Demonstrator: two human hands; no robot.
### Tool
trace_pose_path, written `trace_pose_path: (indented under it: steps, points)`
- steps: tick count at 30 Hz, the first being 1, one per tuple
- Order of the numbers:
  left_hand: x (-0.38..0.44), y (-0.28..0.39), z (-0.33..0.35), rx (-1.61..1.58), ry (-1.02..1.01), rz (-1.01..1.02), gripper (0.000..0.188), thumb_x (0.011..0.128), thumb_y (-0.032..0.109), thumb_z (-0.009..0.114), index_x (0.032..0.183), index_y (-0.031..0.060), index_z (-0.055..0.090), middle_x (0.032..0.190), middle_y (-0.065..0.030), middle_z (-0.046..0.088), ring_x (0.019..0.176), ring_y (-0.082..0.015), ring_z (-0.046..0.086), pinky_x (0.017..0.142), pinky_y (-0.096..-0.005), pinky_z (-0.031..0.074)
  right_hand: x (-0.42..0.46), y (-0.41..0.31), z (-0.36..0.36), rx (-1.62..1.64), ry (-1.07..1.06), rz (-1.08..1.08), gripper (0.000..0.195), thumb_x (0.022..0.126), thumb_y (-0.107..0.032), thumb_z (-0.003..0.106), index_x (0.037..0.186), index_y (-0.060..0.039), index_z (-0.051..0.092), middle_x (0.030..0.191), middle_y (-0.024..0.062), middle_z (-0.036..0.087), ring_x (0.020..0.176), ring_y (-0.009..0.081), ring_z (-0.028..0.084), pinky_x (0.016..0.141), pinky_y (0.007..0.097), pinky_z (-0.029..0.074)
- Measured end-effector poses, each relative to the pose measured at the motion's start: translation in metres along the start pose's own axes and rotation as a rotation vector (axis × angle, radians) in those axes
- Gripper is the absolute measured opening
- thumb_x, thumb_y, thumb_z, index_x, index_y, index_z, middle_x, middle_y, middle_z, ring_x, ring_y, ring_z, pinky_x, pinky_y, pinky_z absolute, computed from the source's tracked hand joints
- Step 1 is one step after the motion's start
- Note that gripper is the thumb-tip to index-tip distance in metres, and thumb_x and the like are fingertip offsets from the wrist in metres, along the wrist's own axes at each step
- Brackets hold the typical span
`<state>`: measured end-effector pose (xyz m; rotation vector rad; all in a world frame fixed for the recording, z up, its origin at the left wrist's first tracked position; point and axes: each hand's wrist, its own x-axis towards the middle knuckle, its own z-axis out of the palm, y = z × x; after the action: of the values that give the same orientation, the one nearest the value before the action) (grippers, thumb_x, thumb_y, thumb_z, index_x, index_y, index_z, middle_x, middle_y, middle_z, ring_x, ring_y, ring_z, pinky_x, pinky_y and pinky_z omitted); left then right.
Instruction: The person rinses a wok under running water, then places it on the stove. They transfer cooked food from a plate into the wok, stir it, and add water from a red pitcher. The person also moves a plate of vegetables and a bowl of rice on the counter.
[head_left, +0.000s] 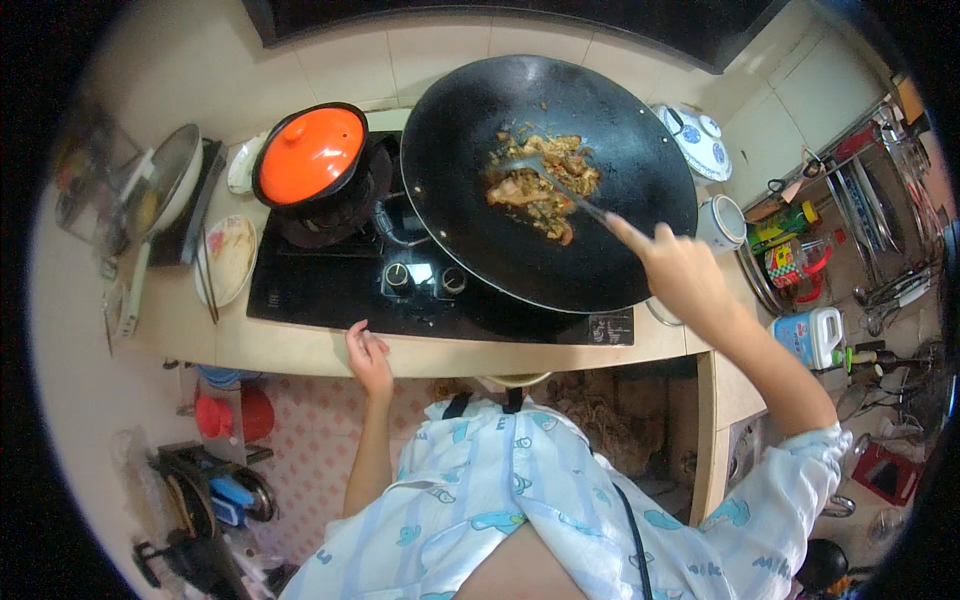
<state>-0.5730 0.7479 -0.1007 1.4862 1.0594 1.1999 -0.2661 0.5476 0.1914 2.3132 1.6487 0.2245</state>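
A large black wok (480, 247) sits over the right side of the gas hob (337, 289). Browned, chopped food (551, 154), perhaps meat pieces, lies in the middle of it. My right hand (679, 270) grips the handle of a grey spatula (559, 184), forefinger stretched along it, and the spatula's head rests among the food. At the counter's front edge is my left hand (369, 356), holding nothing, its fingers loosely bent near the hob. A black clay pot with an orange lid (315, 154) stands on the left burner.
Left of the hob are an oval plate (227, 259) with chopsticks (206, 274) across it and a light-handled pan (172, 180). On the right stand a blue-and-white lidded dish (701, 146), a white jar (724, 223) and a blue-labelled jug (806, 337). Dark range hood (510, 26) overhead.
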Motion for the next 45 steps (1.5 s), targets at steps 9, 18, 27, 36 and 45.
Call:
trace_pose_path:
  steps: [9,18,27,36,45]
  points:
    - [-0.004,0.001,-0.002,0.032,-0.006,-0.019,0.018,0.094,0.008,0.04,0.109,0.003,0.048,0.059,0.0004,0.044,0.053,-0.0058,0.043,0.052,-0.0205,0.036,-0.105,0.024,-0.075,-0.075,-0.165,0.067,0.068,0.073,0.002,0.051,0.135,-0.0237,0.038,0.07,0.0133,0.05,0.052,0.0265,0.055,0.048,0.0373,0.046]
    - [-0.001,-0.002,0.0,0.075,-0.079,-0.025,0.017,0.092,0.006,0.041,0.107,0.0037,0.05,0.059,-0.0008,0.046,0.054,-0.0071,0.044,0.053,-0.0217,0.037,-0.08,0.019,0.001,0.282,-0.081,0.206,0.065,0.075,0.005,0.048,0.133,-0.024,0.041,0.068,0.0213,0.053,0.058,0.0349,0.056,0.056,0.0433,0.046]
    - [-0.002,0.005,0.002,0.023,-0.07,-0.008,0.018,0.093,0.007,0.04,0.108,0.0032,0.048,0.06,-0.001,0.045,0.054,-0.0071,0.043,0.053,-0.0216,0.036,-0.029,0.038,-0.013,0.306,0.065,0.265,0.062,0.074,0.004,0.049,0.131,-0.0204,0.044,0.072,0.0221,0.057,0.067,0.0339,0.059,0.062,0.0446,0.047]
    - [-0.002,0.003,0.002,0.035,0.048,-0.017,0.019,0.094,0.008,0.037,0.109,0.0039,0.047,0.056,-0.0008,0.045,0.051,-0.0074,0.042,0.05,-0.0225,0.035,-0.065,-0.001,-0.001,0.239,-0.007,0.115,0.063,0.072,0.006,0.05,0.132,-0.0159,0.043,0.064,0.0162,0.056,0.056,0.032,0.058,0.052,0.039,0.048]
    - [-0.003,0.004,-0.001,0.056,0.031,0.002,0.018,0.094,0.008,0.038,0.108,0.004,0.047,0.057,-0.0012,0.046,0.052,-0.0075,0.043,0.05,-0.0224,0.036,-0.075,0.094,-0.055,1.002,-0.319,0.659,0.05,0.082,-0.009,0.055,0.13,-0.018,0.046,0.051,0.0021,0.047,0.041,0.0059,0.04,0.036,0.024,0.034]
